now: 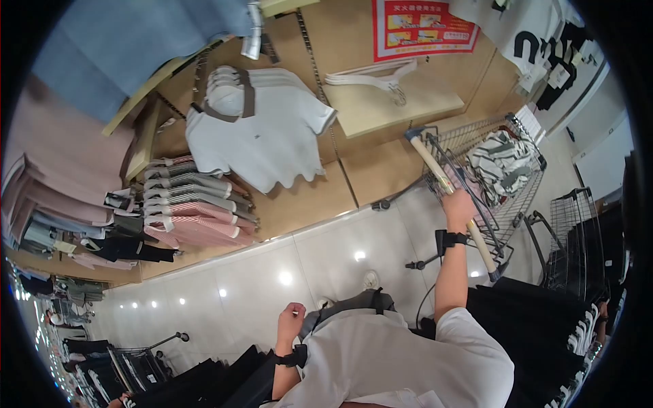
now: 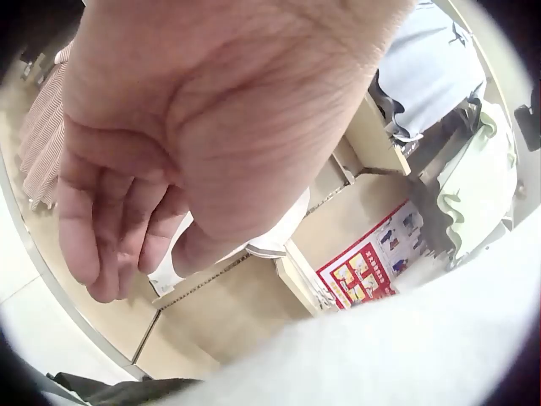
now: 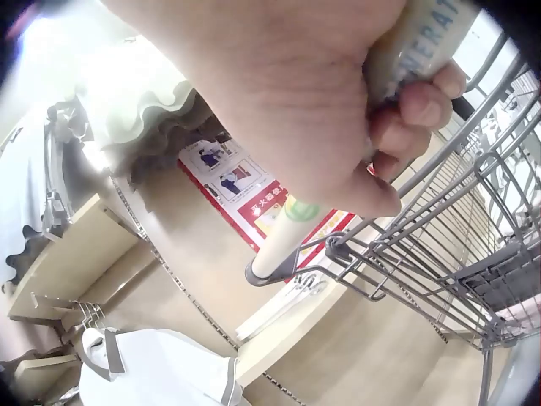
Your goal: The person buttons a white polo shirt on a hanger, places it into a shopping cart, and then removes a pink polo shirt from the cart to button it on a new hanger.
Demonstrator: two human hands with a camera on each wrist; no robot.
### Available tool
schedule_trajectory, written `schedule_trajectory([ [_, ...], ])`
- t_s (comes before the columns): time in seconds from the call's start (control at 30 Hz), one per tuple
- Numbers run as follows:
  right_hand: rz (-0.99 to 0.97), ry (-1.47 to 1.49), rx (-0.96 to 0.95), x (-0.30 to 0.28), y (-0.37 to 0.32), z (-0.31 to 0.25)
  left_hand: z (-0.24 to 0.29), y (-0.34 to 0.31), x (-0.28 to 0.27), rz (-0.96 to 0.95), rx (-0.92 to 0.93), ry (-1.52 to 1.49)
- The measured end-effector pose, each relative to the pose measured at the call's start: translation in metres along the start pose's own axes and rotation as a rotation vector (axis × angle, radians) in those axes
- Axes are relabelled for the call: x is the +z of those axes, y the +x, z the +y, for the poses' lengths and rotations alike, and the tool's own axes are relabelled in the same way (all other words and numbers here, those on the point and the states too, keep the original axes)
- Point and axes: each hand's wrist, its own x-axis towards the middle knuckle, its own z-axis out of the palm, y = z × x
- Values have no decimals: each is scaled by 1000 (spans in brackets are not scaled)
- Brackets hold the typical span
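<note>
The fingers [image 3: 423, 100] of my right hand [image 1: 459, 207] are curled tightly round the pale handle [image 1: 430, 164] of a wire shopping cart [image 1: 521, 202], thumb and fingertips closing on the tube from opposite sides. In the right wrist view the handle [image 3: 283, 233] runs slantwise out from under the hand [image 3: 287, 93], with printed lettering near the grip and a green mark lower down. Its end sits in a grey bracket where the cart's wires [image 3: 448, 254] begin. The cart stands on the pale tiled floor [image 1: 272, 272] just in front of me, to my right. A bundle of striped clothes [image 1: 505, 163] lies in its basket. My left hand [image 1: 291, 319] is held close to my chest. Its fingers [image 2: 93, 228] are loosely curled toward the palm and hold nothing. Beyond the cart a tan wall display carries a white polo shirt [image 1: 265, 136] with a dark-trimmed collar. Below and to the side of the shirt is a stack of folded tops [image 1: 197, 204] in grey and pink. White hangers [image 1: 374, 80] lie on a shelf under a red poster [image 1: 422, 24]. Racks of black clothes [image 1: 544, 326] stand near my right side.
</note>
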Motion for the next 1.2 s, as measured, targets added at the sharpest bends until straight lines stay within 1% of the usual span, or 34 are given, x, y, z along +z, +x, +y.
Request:
schedule_trajectory([
  [0.03,8,11,-11,2,-2,-2,-2,0,-6,-3,-16,-60],
  [0.1,37,-28,1,4,-6,2,-22,-6,-14,21,-6,-77],
  [0.2,49,-1,3,-5,-18,-1,-52,-11,-30,67,-23,-84],
  [0.27,61,23,32,-13,-29,-3,-70,-11,-41,59,-18,-81],
  [0.37,67,25,13,-19,-41,-6,-89,-7,-54,39,2,-84],
  [0.43,67,50,-9,-15,-42,-2,-94,1,-63,40,28,-47],
  [0.57,64,31,29,-9,-51,-6,-105,8,-78,29,33,-21],
  [0.63,77,21,19,-9,-58,-7,-110,10,-79,28,66,-5],
  [0.73,87,41,-29,-7,-67,-10,-107,11,-72,-2,46,-11],
  [0.8,91,37,-24,-3,-73,-10,-104,14,-69,-13,55,-7],
  [0.9,94,17,-36,-5,-91,-15,-105,15,-63,8,62,-1],
  [1.0,26,42,-20,-5,-111,-13,-111,10,-58,24,135,-1],
  [1.07,42,40,-32,-6,-127,-13,-123,5,-54,36,115,-26],
  [1.1,71,52,-42,-8,-127,-10,-125,5,-40,56,113,-51],
  [1.13,68,43,-36,-10,-134,-9,-131,4,-37,37,121,-54],
  [1.2,72,32,-23,-7,-143,-4,-147,-2,-33,30,50,-74],
])
